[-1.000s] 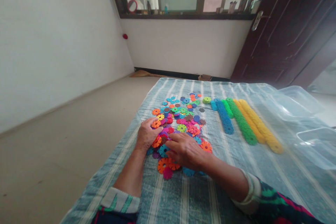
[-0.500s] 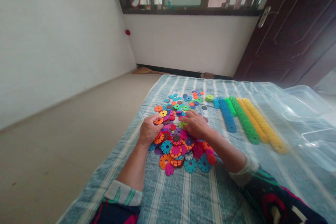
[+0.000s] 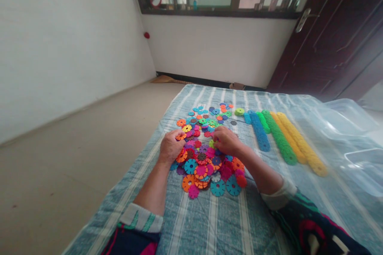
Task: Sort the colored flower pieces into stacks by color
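Notched discs (image 3: pixel 201 172) lie heaped along a twelve-to-six axis, a lime disc (image 3: pixel 211 143) at seven o'clock just beside the bent fingers of the nearer right hand (image 3: pixel 227 140); whether these, or those of the left hand (image 3: pixel 170 146) at an orange disc (image 3: pixel 180 137), grip anything, I cannot tell.

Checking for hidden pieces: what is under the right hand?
At the edge of the right hand, part of a lime-green disc shows below the fingers, with a pink disc nearer the camera. Whatever lies beneath the palm is covered from view.
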Action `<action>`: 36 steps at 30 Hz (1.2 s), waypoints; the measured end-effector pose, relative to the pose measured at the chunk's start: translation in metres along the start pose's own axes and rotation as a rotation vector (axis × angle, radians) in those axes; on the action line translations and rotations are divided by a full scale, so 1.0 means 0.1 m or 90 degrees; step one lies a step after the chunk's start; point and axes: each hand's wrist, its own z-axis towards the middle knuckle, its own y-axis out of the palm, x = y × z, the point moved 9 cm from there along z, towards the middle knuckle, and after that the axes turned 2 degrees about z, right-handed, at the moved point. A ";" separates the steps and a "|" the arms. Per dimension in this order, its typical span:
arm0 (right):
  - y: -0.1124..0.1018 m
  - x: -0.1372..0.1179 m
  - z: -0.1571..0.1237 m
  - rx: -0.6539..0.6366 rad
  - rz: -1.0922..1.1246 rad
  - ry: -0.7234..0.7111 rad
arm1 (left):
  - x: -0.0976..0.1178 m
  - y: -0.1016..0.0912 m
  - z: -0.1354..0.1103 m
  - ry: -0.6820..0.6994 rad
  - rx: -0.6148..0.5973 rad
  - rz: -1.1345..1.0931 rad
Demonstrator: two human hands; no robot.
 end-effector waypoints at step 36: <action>-0.06 -0.50 -0.07 0.029 -0.119 -0.281 | 0.00 -0.05 0.06 -0.002 -0.002 0.058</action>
